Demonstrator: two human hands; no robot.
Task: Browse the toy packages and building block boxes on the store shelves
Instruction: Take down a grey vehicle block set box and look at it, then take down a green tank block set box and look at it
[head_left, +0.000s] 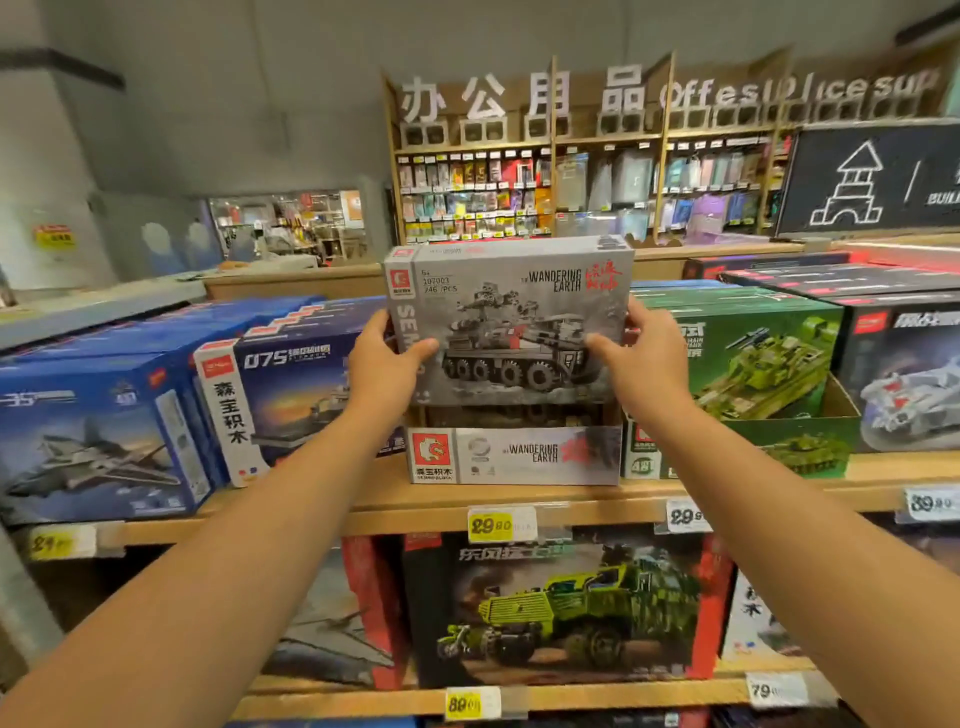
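A grey "Wandering Earth" building block box (511, 312) with a wheeled armoured vehicle on its front is held upright above the top wooden shelf (415, 501). My left hand (387, 366) grips its left edge, thumb across the front. My right hand (641, 358) grips its right edge the same way. Below the box sits a grey display carton (514, 456) of the same series.
Blue jet box (98, 441) and blue "075" ship box (291, 384) stand to the left, green tank boxes (753, 364) and a dark box (909, 364) to the right. A green truck box (561, 608) fills the lower shelf. Yellow price tags (501, 525) line the shelf edges. Stationery racks (571, 192) stand behind.
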